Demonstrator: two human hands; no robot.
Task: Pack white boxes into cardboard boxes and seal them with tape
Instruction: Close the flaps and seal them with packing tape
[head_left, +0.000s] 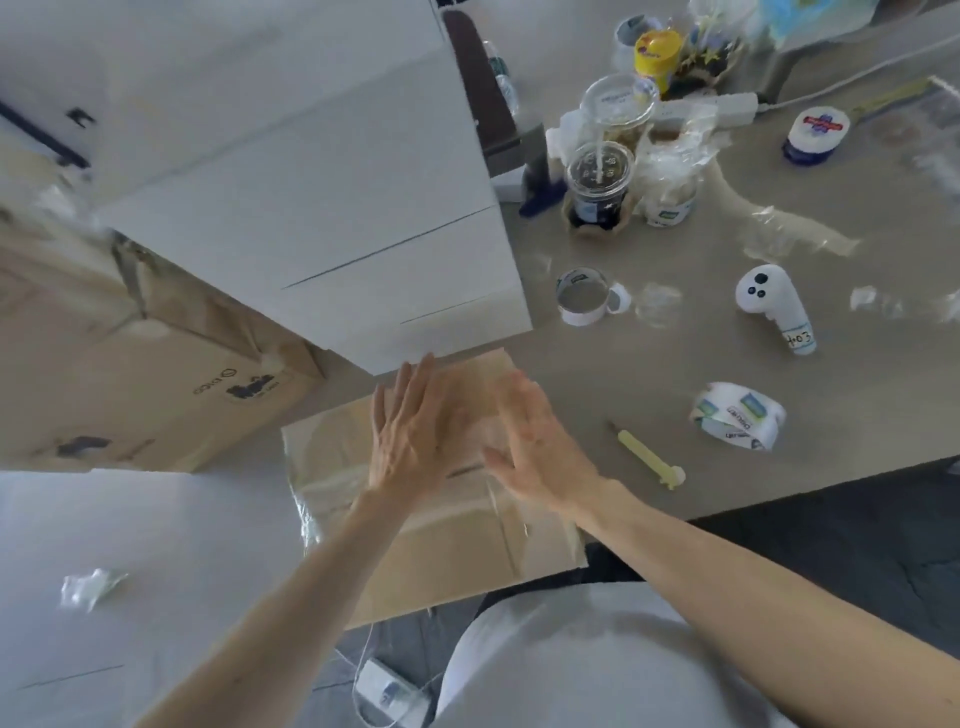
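Cardboard box (441, 561) sitting at near edge of table (675, 364); white boxes (322, 208) standing behind it; cutter (647, 460) lying to its right, tape roll (737, 415) lying further right.

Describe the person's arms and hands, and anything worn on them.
The left hand and right hand wear no gloves; no ring or watch shows, though both are blurred. No sleeves reach the forearms. The person's top is light grey.

hands: left (415, 441) and right (540, 447) flat, apparently pressing | taped cardboard box (441, 545) | tape roll (737, 415) nearby
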